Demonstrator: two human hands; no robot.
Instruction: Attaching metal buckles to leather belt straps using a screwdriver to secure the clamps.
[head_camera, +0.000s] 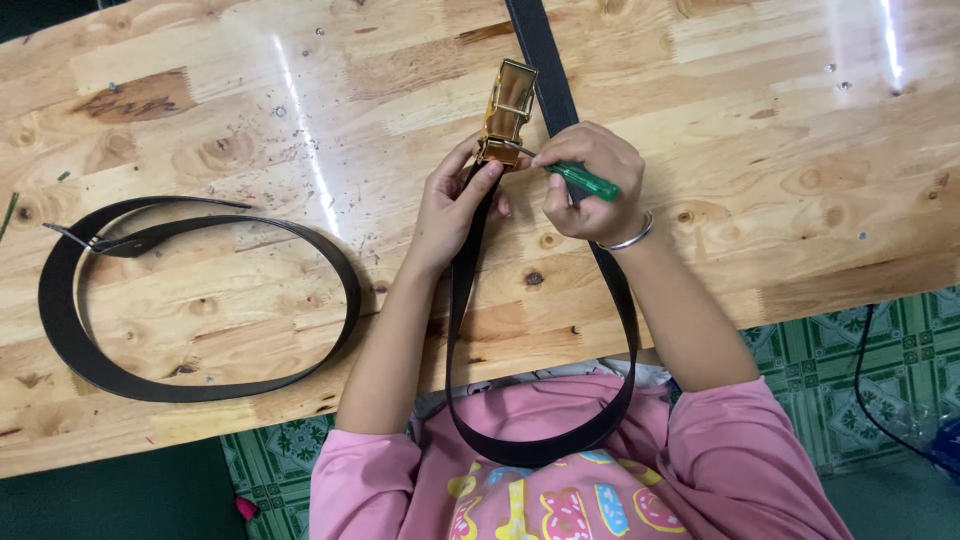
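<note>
Left hand (455, 205) clamps the black belt (462, 330) while right hand (590, 185) grips a green screwdriver (582, 181), tip at the gold buckle (507, 110) at 12 o'clock, fastening apparently unfinished.

Left hand (455, 205) pinches the black belt (460, 330) just under its gold buckle (508, 110), buckle lifted above the wooden counter (760, 130); right hand (590, 180), silver bracelet (630, 240) on wrist, holds a green-handled screwdriver (580, 181), metal tip at the buckle's base. Belt loops down off the counter edge across a pink shirt (720, 470). A second black belt (190, 300) lies coiled on the counter, well apart to the left.
</note>
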